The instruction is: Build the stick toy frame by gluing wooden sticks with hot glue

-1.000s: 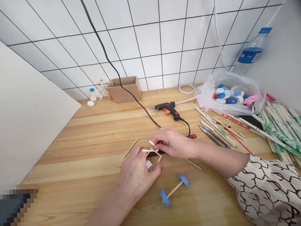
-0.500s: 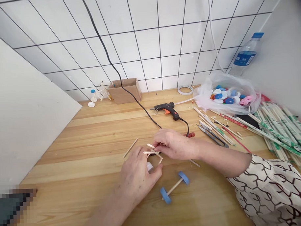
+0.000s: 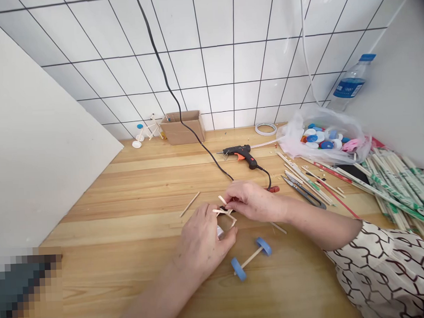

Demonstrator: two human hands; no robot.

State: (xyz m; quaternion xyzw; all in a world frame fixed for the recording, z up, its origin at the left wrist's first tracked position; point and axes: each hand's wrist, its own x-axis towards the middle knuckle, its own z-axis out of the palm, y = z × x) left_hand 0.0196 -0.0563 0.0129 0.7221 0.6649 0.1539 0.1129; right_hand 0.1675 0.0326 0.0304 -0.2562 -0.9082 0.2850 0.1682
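My left hand (image 3: 206, 235) is closed around a small frame of wooden sticks (image 3: 231, 217), its thumb at the near side. A white bottle cap (image 3: 220, 231) shows between its fingers and thumb. From the right, my right hand (image 3: 248, 202) pinches a short piece of stick (image 3: 222, 200) at the top of the frame; its fingertips partly hide the joint. Just in front of both hands lies a wooden stick with a blue cap on each end (image 3: 253, 258). A loose stick (image 3: 190, 204) rests left of the hands.
Behind the hands lie a black glue gun (image 3: 241, 153) and its cord. A cardboard box (image 3: 183, 128), stick models (image 3: 146, 132) and a tape roll (image 3: 265, 129) line the wall. At right are thread snips (image 3: 303, 193), a bag of caps (image 3: 322, 136), wrapped chopsticks (image 3: 397, 185) and a bottle (image 3: 351, 84).
The whole view has shifted slightly, so everything appears a little further right. Both hands keep their grip on the stick frame and the short stick, with hardly any movement between them.
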